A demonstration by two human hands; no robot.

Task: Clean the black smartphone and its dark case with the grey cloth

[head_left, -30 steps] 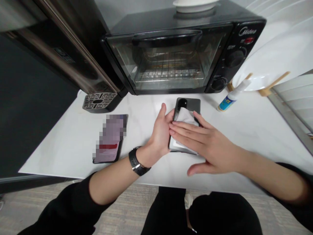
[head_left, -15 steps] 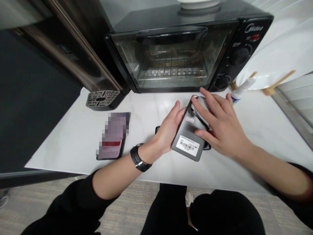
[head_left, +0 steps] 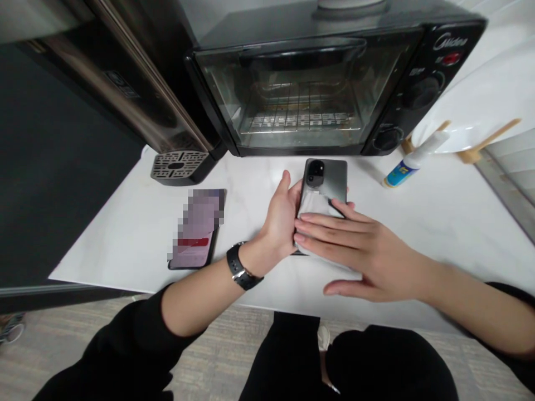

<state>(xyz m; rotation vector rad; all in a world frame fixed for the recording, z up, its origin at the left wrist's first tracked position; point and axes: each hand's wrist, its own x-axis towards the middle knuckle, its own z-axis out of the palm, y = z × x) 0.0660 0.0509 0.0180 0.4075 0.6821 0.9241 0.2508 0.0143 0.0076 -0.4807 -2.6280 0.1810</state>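
Note:
A grey smartphone (head_left: 336, 174) lies back side up in my left hand (head_left: 281, 214), which grips it from beneath and along its left edge. Fingertips of that hand show at the phone's right side. My right hand (head_left: 355, 245) lies across the phone's lower half, fingers stretched flat, pressing a thin white wipe (head_left: 313, 201) against the back cover. The camera block is uncovered; the lower label is hidden under the hand and wipe. Beneath the phone, a dark edge (head_left: 300, 253) of another flat object shows on the white table.
A second phone (head_left: 192, 250), screen lit, lies to the left. Behind stand a black toaster oven (head_left: 301, 147) and a dispenser with a drip tray (head_left: 175, 167). A blue-and-white bottle (head_left: 403, 171) leans at the right, near a white dish (head_left: 463, 131) on wooden supports.
The phone has turned more upright and moved slightly left. My right hand and the wipe have slid from the camera end down over the lower half. The bottle now shows more fully.

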